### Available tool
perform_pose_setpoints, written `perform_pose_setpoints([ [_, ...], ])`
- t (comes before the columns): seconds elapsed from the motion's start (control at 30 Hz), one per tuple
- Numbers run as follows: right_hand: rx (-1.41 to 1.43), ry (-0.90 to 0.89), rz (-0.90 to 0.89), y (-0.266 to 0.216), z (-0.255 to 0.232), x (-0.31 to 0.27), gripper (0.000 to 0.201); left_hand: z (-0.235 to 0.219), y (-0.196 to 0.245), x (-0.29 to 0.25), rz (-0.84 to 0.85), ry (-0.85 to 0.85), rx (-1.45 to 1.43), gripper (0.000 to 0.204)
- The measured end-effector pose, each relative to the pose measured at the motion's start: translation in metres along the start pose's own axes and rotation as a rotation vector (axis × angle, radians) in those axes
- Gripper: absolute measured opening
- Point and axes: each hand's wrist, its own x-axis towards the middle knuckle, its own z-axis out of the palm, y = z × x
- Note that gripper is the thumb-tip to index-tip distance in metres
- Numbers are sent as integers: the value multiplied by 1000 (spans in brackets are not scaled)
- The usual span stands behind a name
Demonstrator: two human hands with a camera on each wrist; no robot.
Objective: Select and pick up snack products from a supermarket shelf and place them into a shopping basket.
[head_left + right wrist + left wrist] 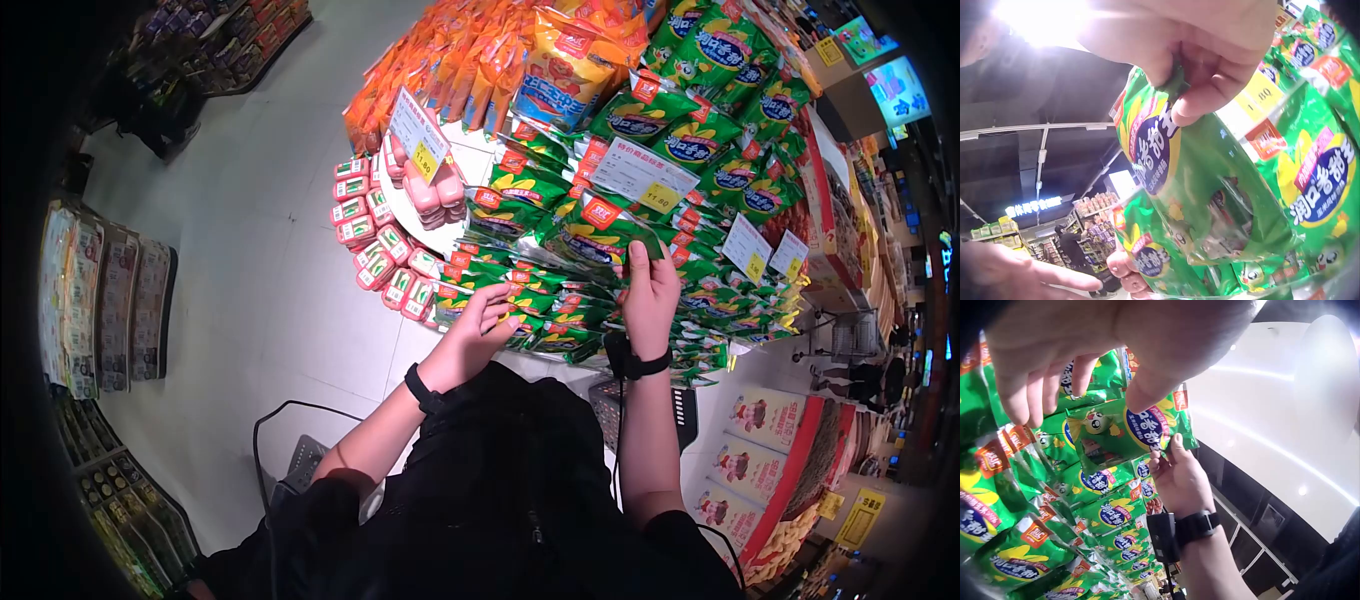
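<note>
My right hand (652, 300) pinches the edge of a green snack bag (592, 238) with a red label and yellow corn print. In the right wrist view the thumb and fingers of this hand (1216, 62) hold the bag's gathered corner, and the bag (1210, 169) hangs below, showing small packs inside. The left hand (472, 345) is to the left of that bag in the head view, fingers apart and loosely bent, holding nothing. The left wrist view has this hand (1091, 344) in front of the bag (1110, 434); whether they touch, I cannot tell.
Stacked green bags (690, 130) surround the held one, with a price card (645, 175) behind it. Orange bags (450, 60) rise at the back, pink packs (375, 250) line the left edge. A grey basket (685, 415) stands near the body. Floor (250, 230) shows at left.
</note>
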Motion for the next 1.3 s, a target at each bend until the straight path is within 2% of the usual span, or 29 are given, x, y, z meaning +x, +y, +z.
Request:
perform_pose_setpoints([
  [0.03,0,-18,-28,14,4,9,26,-4,-4,-4,-11,-17,-17,56],
  [0.1,-216,-58,-34,53,8,22,28,-9,-16,-12,-33,-50,-54,51],
  [0.13,-294,-89,-45,69,12,22,28,-8,-17,-16,35,-57,-26,45],
  [0.17,-371,-119,-58,85,15,21,28,-10,-19,-20,16,-78,-27,44],
  [0.2,-263,-74,9,89,23,18,29,-12,-16,-24,-3,-98,-29,43],
  [0.3,-291,-39,74,87,21,16,31,-13,-14,-33,-58,-86,20,39],
  [0.43,-301,22,46,67,21,4,26,-13,-18,-37,-63,-86,-30,37],
  [0.57,-98,144,69,66,6,-30,24,-13,-16,-38,-34,-103,-68,37],
  [0.7,-121,-84,269,94,-27,-104,14,-11,-24,-29,-139,-119,-32,36],
  [0.77,-331,-266,312,101,-40,-146,11,-5,-26,-23,-190,-164,15,36],
  [0.83,-575,-574,148,109,-55,-176,11,2,-34,-15,-189,-230,60,35],
  [0.87,-592,-720,254,122,-65,-192,18,6,-43,-12,-164,-274,79,35],
  [0.97,-621,-697,571,123,-91,-201,22,28,-55,-4,-186,-350,46,35],
  [1.0,-700,-616,631,113,-95,-198,26,38,-58,-2,-211,-372,21,35],
  [1.1,-807,-492,582,132,-135,-220,29,66,-65,4,-159,-463,80,34],
  [1.13,-753,-471,542,150,-153,-234,29,75,-71,6,-158,-489,63,33],
  [1.2,-688,-468,638,141,-178,-241,30,95,-69,7,-242,-502,38,32],
  [1.3,-663,-388,627,158,-232,-272,30,122,-81,5,-289,-493,87,32],
])
